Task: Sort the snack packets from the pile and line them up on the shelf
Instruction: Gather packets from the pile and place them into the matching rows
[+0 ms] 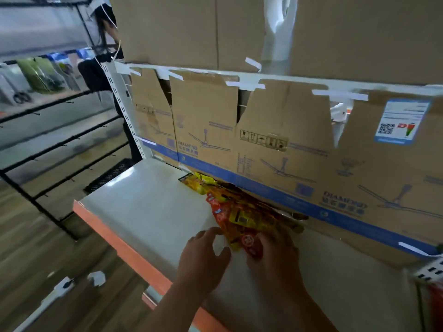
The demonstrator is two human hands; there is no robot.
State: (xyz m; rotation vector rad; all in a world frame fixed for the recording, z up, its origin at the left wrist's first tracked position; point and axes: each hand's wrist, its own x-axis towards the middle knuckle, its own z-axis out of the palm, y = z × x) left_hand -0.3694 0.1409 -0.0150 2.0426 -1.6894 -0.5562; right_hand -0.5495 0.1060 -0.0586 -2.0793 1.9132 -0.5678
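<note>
A pile of red and yellow snack packets lies on the white shelf against the cardboard back wall. One yellow packet sits at the pile's far left end. My left hand hovers just left of the pile's near end, fingers loosely spread, holding nothing. My right hand rests on the near end of the pile, its fingers over a red packet; whether it grips that packet is hidden.
Cardboard fan boxes are taped along the shelf's back and stacked above. The shelf has an orange front edge. A black wire rack stands to the left, with a person behind it. Wooden floor lies below.
</note>
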